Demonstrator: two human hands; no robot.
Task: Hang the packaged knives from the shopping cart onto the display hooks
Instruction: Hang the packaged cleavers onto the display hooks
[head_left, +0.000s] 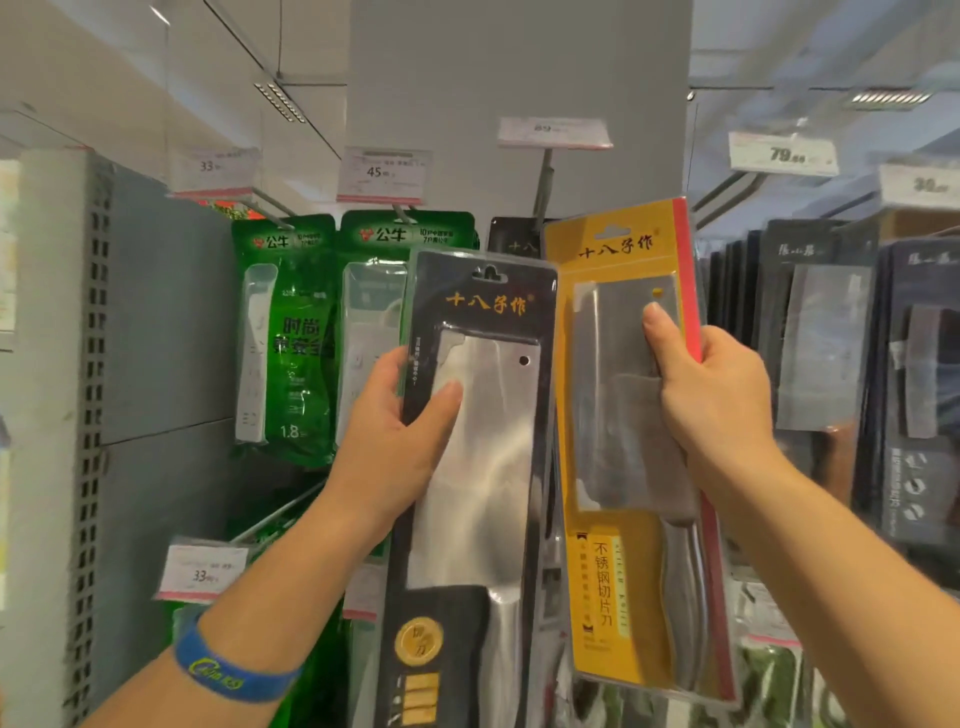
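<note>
Right hand (711, 395) clamps the yellow pack (597, 561) just below the hook (543, 182), likely for threading; left hand (395, 415) clamps the black pack (478, 467) lower-left, probably waiting.

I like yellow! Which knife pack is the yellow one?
The yellow pack, gripped by the right hand. The left hand holds a black pack.
</note>
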